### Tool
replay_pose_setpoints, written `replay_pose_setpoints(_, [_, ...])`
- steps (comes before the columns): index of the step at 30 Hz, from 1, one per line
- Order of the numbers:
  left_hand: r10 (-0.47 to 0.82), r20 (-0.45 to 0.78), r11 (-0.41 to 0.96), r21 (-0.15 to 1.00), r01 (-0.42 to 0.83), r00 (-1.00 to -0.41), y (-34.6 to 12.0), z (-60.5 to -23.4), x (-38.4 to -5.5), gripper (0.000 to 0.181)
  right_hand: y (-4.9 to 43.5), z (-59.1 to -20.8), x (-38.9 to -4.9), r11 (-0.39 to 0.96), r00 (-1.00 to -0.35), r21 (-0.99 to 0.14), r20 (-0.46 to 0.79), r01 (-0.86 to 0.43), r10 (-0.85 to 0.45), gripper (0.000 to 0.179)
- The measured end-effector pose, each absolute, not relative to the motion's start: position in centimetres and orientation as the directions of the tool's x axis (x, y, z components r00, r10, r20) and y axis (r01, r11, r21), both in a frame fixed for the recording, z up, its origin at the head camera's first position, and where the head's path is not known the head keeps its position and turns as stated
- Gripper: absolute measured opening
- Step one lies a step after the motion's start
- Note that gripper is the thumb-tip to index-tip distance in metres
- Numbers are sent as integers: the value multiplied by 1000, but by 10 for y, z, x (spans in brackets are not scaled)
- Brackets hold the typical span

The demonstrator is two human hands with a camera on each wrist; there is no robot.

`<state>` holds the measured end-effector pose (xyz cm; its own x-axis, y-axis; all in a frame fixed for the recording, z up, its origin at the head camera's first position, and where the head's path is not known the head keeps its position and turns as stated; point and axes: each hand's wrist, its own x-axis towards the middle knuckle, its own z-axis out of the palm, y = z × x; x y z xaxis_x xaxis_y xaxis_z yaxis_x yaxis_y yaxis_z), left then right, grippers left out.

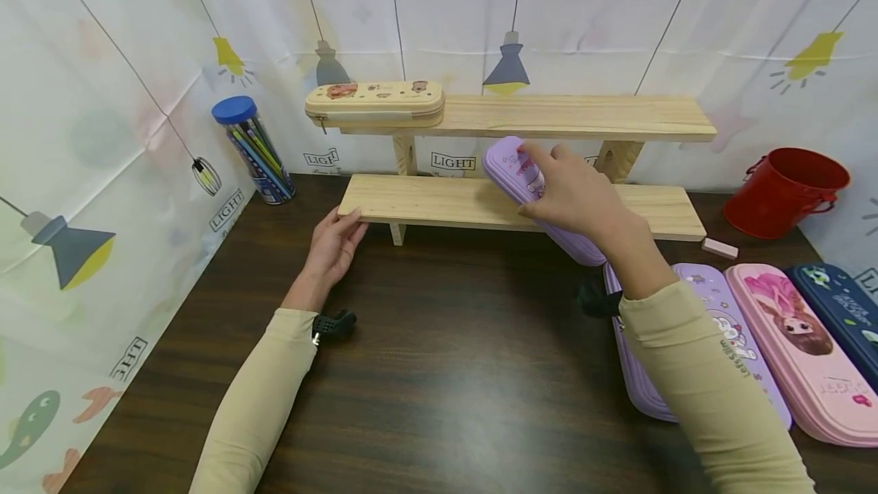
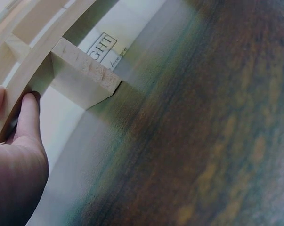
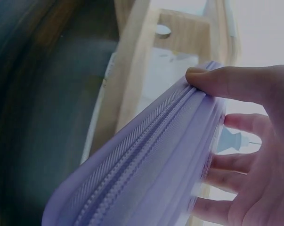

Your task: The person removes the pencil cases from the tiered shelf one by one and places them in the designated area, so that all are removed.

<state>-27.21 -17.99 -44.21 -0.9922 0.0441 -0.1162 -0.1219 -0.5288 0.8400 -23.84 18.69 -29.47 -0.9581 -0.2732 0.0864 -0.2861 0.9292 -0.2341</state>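
Note:
My right hand (image 1: pixel 579 193) grips a purple zippered pencil case (image 1: pixel 507 162), tilted in front of the two-tier wooden shelf (image 1: pixel 425 200). In the right wrist view, the thumb presses the zipped side of the purple case (image 3: pixel 146 146) and the fingers spread over its other face. My left hand (image 1: pixel 332 246) pinches the left end of the lower board, thumb on the upper side. Part of that board (image 2: pixel 43 52) shows between thumb and fingers in the left wrist view. On the upper board's left end lies a cream pencil case (image 1: pixel 373 101) with small printed pictures.
At the right lie two more purple cases, one a pencil case (image 1: pixel 713 311) with a cartoon print, plus a pink case (image 1: pixel 789 326) and a navy case (image 1: pixel 833 296). Behind them stand a red bucket (image 1: pixel 775 204) and a small pale block (image 1: pixel 720 248). A blue-lidded pencil jar (image 1: pixel 257 155) stands left.

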Motion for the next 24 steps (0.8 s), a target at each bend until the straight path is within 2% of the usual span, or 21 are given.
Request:
replay_pose_setpoints(12, [39, -121, -535, 836, -123, -992, -180, -443, -273, 57, 180, -319, -219, 927, -953, -226, 117, -298, -278, 89])
replay_pose_setpoints(24, [48, -129, -533, 835, -135, -990, -181, -443, -274, 58, 165, -343, -197, 903, -953, -306, 97, -303, -287, 90])
